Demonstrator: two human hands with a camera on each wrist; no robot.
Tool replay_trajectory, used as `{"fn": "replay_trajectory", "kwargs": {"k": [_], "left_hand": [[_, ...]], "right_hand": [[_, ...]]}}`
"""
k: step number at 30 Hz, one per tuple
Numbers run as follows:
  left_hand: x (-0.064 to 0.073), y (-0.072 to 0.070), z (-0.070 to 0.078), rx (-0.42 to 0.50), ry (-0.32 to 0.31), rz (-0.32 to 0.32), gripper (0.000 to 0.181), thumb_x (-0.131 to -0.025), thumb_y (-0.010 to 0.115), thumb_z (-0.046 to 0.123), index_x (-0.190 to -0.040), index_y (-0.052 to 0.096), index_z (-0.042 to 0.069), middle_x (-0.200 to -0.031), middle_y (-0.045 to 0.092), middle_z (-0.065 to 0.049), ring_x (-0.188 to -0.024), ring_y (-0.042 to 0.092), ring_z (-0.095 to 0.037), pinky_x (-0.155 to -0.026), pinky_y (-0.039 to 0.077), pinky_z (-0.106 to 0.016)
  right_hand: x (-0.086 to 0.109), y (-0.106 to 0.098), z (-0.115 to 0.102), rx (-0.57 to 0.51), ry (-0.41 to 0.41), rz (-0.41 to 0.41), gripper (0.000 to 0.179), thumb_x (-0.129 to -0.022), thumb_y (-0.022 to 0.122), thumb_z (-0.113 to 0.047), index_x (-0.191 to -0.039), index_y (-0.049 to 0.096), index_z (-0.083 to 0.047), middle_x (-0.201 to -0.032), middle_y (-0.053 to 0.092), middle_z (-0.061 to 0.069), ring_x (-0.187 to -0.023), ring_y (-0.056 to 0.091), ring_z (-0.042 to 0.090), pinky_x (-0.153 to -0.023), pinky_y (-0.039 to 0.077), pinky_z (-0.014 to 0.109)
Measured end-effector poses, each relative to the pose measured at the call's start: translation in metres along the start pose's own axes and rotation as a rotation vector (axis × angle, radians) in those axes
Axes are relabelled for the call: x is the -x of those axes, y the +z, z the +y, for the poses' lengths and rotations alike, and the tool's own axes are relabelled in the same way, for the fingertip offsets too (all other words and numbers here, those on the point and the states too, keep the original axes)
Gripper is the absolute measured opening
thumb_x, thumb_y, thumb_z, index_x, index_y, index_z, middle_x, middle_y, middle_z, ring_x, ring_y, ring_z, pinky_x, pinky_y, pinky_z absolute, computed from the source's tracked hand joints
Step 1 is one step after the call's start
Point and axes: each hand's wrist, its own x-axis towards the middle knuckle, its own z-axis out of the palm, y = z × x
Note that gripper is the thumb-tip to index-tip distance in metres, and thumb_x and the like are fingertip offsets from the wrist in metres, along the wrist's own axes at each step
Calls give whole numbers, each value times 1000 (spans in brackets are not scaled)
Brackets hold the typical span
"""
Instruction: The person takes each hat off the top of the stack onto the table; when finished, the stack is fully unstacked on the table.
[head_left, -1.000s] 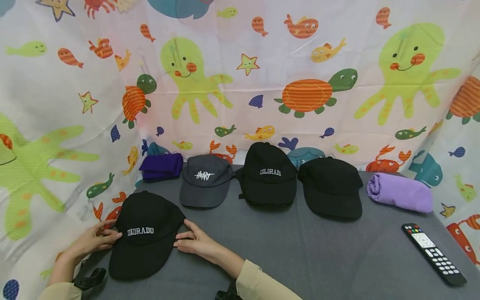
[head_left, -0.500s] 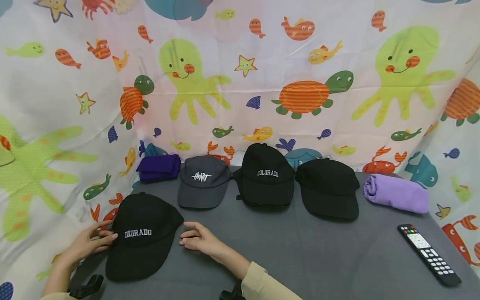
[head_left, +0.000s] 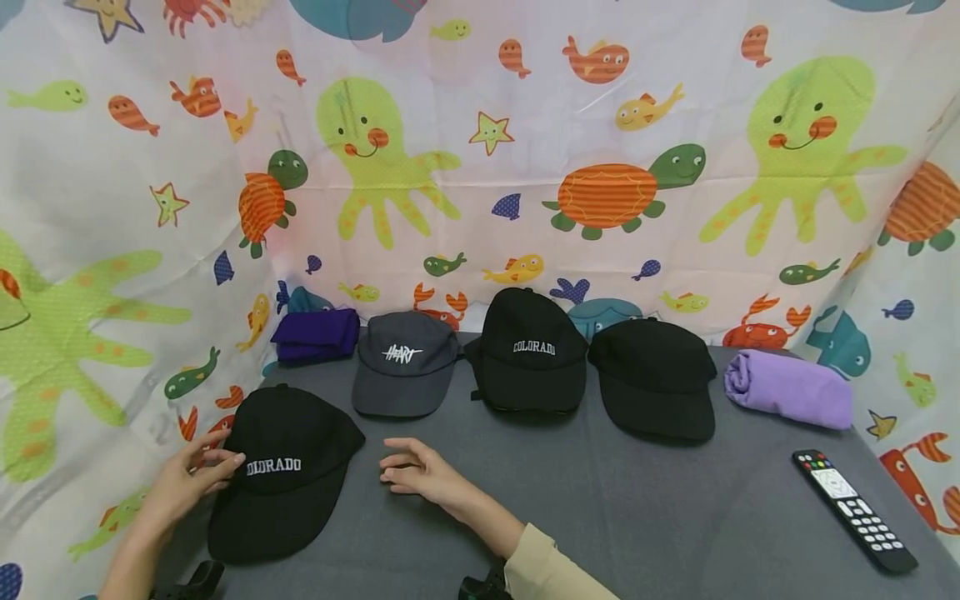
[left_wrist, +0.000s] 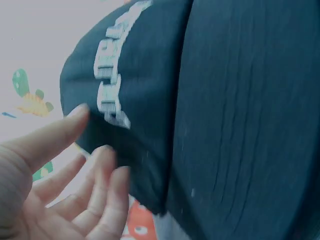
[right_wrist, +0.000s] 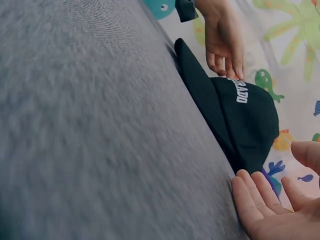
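A black cap with white COLORADO lettering sits at the front left of the table, its brim toward me. My left hand is at the cap's left side, thumb tip by the start of the lettering. In the left wrist view, the fingers of that hand are loosely bent and spread from the thumb, along the cap's edge. To the right of the cap, my right hand hovers apart from it with relaxed fingers. The right wrist view shows its palm side with nothing in it.
Along the back stand a folded dark purple cloth, a grey HEART cap, another black COLORADO cap, a plain black cap and a rolled lilac cloth. A black remote lies at right. A sea-animal curtain encloses the table.
My right hand has come off the front cap's right side and moved right. My left hand has stayed at its left side, the thumb shifting slightly up toward the lettering. The cap stays put.
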Motion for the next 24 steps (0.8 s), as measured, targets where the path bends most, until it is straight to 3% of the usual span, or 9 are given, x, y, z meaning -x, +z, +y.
{"fn": "replay_trajectory", "kwargs": {"k": [4,9,17,24], "left_hand": [[2,5,6,55,21,63,70,-91,58,37,-143,28,0,-93,59,7,-79,62,-5,-70,54,-25],[3,9,11,140,32,79,67,-91,58,35,-143,29,3,-90,58,16,-80,63,-5,-72,53,-23],[8,14,25,161,57,96,63,-92,58,32,-142,31,6,-91,57,18,-81,63,-3,-71,53,-21],[10,22,40,166,138,78,57,-93,57,25,-141,32,6,-93,58,15,-82,64,-5,-71,52,-20]], "right_hand": [[4,-9,-2,34,-17,2,48,-98,47,-15,-142,32,-7,-131,46,23,-114,55,26,-92,48,35],[9,-22,-6,36,-40,19,46,-98,47,-14,-141,33,-6,-130,46,24,-115,55,29,-93,47,38],[22,-41,-17,72,-41,26,48,-97,49,-18,-141,33,-6,-133,45,23,-118,53,28,-94,46,37],[30,-61,-23,80,-48,52,47,-96,52,-20,-139,37,-12,-135,43,23,-118,53,25,-95,46,35]]}}
